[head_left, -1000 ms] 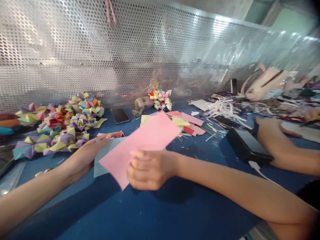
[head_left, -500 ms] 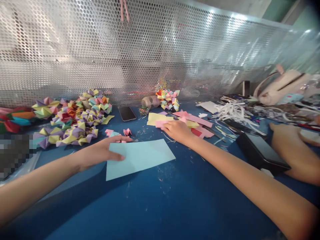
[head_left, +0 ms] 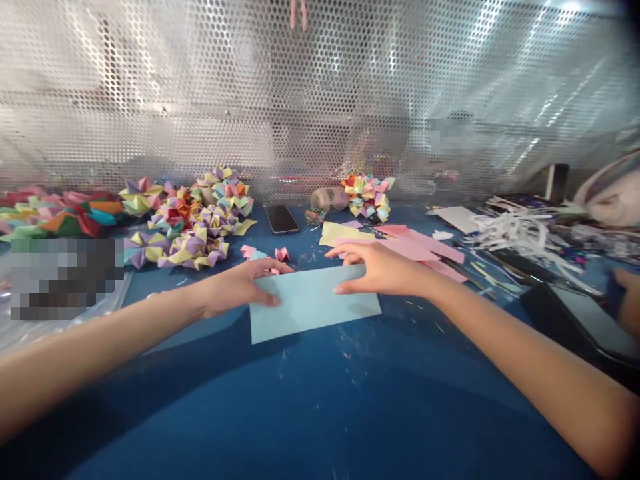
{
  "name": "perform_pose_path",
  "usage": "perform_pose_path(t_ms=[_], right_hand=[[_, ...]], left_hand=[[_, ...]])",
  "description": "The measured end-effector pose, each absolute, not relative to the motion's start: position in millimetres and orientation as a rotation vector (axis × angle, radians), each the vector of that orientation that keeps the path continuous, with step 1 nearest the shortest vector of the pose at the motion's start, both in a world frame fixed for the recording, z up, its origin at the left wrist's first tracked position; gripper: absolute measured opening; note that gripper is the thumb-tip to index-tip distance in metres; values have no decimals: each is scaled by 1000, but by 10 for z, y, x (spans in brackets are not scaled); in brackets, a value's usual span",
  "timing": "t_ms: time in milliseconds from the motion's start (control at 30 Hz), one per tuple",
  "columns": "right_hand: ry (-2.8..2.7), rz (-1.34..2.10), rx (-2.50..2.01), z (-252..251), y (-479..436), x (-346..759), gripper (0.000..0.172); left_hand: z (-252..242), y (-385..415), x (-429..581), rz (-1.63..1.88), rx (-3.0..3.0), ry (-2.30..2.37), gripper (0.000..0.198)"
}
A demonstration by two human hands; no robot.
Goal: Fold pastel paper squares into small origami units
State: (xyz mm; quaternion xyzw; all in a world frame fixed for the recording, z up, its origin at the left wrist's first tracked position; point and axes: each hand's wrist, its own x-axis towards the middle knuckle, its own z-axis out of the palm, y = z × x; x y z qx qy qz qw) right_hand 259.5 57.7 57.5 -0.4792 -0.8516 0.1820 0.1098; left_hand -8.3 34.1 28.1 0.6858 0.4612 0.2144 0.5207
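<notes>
A light blue sheet of paper (head_left: 310, 310) is held just over the blue table, its near edge slanting up to the right. My left hand (head_left: 245, 287) grips its upper left part, thumb on the face and fingers behind the far edge. At the upper right, my right hand (head_left: 383, 270) has its thumb on the same sheet, with its fingers reaching past the far edge. Small folded pink paper pieces (head_left: 282, 255) lie just beyond the sheet. Behind my right hand are pink paper sheets (head_left: 407, 248) and a yellow sheet (head_left: 345, 233).
Folded paper flower clusters (head_left: 195, 247) fill the back left, and another paper ball (head_left: 369, 198) stands at the back. A phone (head_left: 281, 219) lies between them. White paper strips (head_left: 515, 233) and a black device (head_left: 585, 327) are at right, near another person's hand (head_left: 627, 293).
My right hand has left the pink and yellow sheets and come to the blue paper's upper right edge. My left hand keeps its hold. The view has turned left.
</notes>
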Motion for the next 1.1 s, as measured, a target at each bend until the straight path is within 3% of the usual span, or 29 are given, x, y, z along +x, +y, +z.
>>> perform_pose_path(t_ms=[67,233,433,533,600,700,1100], right_hand=[[-2500,532,-1437,669,600,2678,69],[-2222,579,-1456,758,479,2894,39],[-2189,-9,-1275,625,4,2981,12],[-2201,-279,-1073,538,-174,2966,1],[-2230,-445,-941,472,-269,2953,13],[-2355,-536,-776,368,-405,2929,25],[-2743,-134,-418,252,-721,2499,33]], left_hand=[[277,300,-49,560,1573,1094,50],[190,137,62,608,1689,1095,44],[154,-107,62,592,2517,1089,63],[199,-199,-73,508,2864,1036,41],[204,-258,-178,345,2960,975,31],[155,-339,-293,188,2973,951,37],[20,-335,-365,372,2968,1029,36]])
